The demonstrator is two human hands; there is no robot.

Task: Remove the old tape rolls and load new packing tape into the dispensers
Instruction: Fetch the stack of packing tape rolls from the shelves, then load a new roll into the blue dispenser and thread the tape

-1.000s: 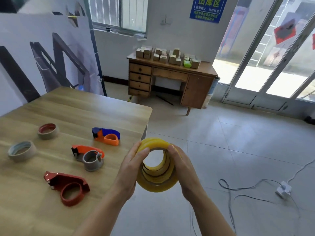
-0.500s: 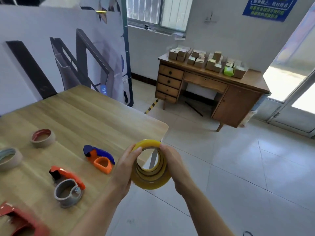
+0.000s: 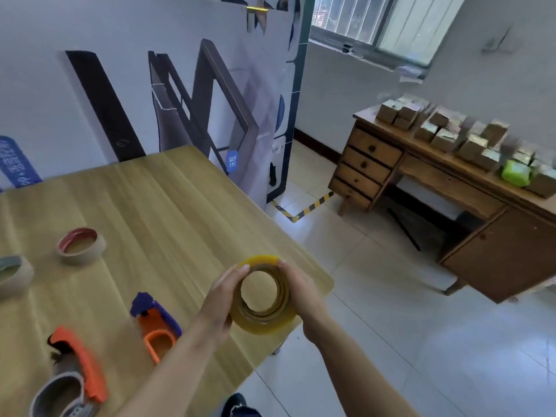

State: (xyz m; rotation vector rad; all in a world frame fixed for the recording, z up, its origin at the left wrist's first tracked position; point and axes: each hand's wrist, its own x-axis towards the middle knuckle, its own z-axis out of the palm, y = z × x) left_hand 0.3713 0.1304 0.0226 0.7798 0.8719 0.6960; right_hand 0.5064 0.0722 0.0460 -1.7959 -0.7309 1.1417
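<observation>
I hold a stack of yellow packing tape rolls [image 3: 264, 319] between both hands above the near right corner of the wooden table [image 3: 168, 212]. My left hand [image 3: 221, 299] grips its left side and my right hand [image 3: 301, 291] grips its right side. On the table lie a blue-and-orange dispenser [image 3: 155, 322] and an orange dispenser [image 3: 79, 368] that carries a grey near-empty roll [image 3: 58, 395]. Two used rolls, one with a red core [image 3: 80, 245] and one at the left edge [image 3: 12, 273], lie further back.
A printed board [image 3: 180, 85] leans against the wall behind the table. A wooden desk [image 3: 451, 188] with several small cardboard boxes [image 3: 445, 127] stands to the right on the tiled floor. Yellow-black tape [image 3: 304, 209] marks the floor.
The view swung left and down. The tape stack and both hands now sit over the table's corner instead of beside it. The red dispenser has left the view.
</observation>
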